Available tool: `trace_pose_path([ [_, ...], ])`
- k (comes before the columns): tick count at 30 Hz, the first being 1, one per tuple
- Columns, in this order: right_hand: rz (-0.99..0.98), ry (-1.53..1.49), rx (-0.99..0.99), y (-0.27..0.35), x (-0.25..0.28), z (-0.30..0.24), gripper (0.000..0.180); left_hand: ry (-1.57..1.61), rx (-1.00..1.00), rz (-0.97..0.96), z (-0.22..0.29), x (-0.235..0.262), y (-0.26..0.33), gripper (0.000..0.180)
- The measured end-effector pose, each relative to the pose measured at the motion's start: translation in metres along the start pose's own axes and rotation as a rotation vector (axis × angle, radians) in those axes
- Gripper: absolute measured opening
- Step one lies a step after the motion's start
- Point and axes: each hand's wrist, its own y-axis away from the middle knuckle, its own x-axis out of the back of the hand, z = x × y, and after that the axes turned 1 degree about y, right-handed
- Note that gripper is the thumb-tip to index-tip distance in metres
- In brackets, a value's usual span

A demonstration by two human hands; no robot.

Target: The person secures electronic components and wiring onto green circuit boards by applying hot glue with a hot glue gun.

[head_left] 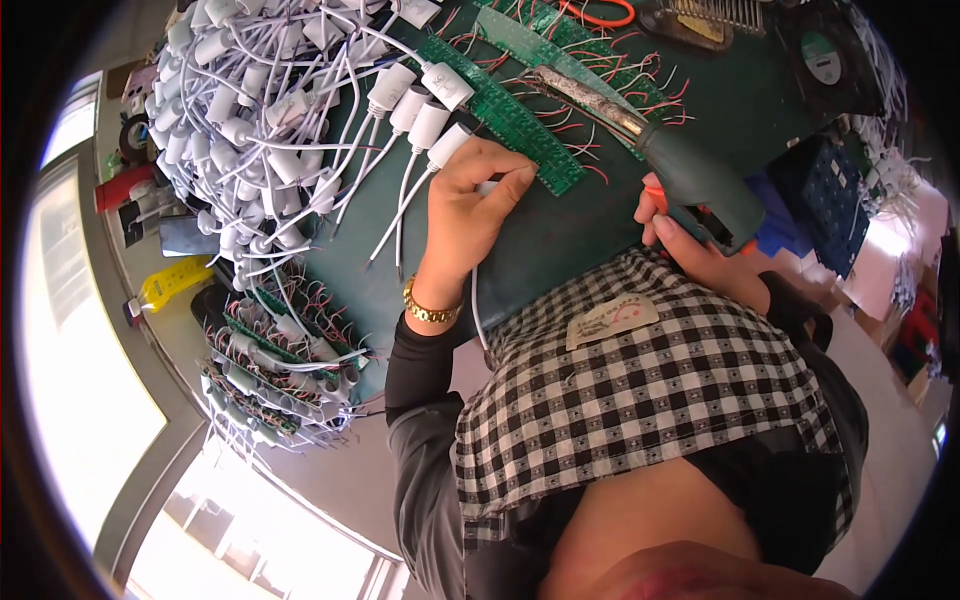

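My left hand (470, 205) is closed in a pinch, thumb and forefinger meeting beside the near end of a green circuit board strip (515, 115). A white cable (478, 310) hangs below this hand and seems to run up into it; the fingers hide its upper end. A white cylindrical cap (449, 146) lies against the knuckles, in a row with other corded caps. My right hand (695, 250) curls its fingers at the orange part of a dark green soldering gun (700, 185). The gun's body partly covers that hand. Its stained metal barrel points up-left over the boards.
A large heap of white corded caps (240, 130) fills the left of the dark green table. Wired boards with caps (280, 370) stack below it, near a yellow bottle (175, 283). More boards with red and white wires (620, 80) and a wire-bristle brush (715, 15) lie at the back.
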Motion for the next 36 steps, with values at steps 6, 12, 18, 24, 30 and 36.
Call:
trace_pose_path([
  [6,-0.038,0.017,0.0,-0.007,0.001,0.0,0.013,-0.445,-0.161,0.151,-0.001,-0.005,0.001,0.025],
  [12,0.021,-0.026,0.018,-0.007,-0.001,0.002,0.026,-0.822,-0.522,0.274,-0.014,-0.001,0.014,0.047],
  [18,0.027,-0.046,0.026,-0.007,0.002,0.009,0.034,-0.809,-0.316,0.266,-0.016,0.003,0.024,0.04],
  [24,0.008,-0.065,0.054,-0.011,0.001,0.01,0.036,-0.94,-0.439,0.331,-0.017,0.004,0.026,0.03],
  [30,-0.003,-0.079,0.041,-0.01,0.002,0.009,0.038,-0.832,-0.578,0.427,-0.021,0.007,0.015,0.028],
  [36,-0.011,-0.069,0.009,-0.008,0.0,0.011,0.038,-0.87,-0.476,0.543,-0.016,-0.004,-0.007,0.018],
])
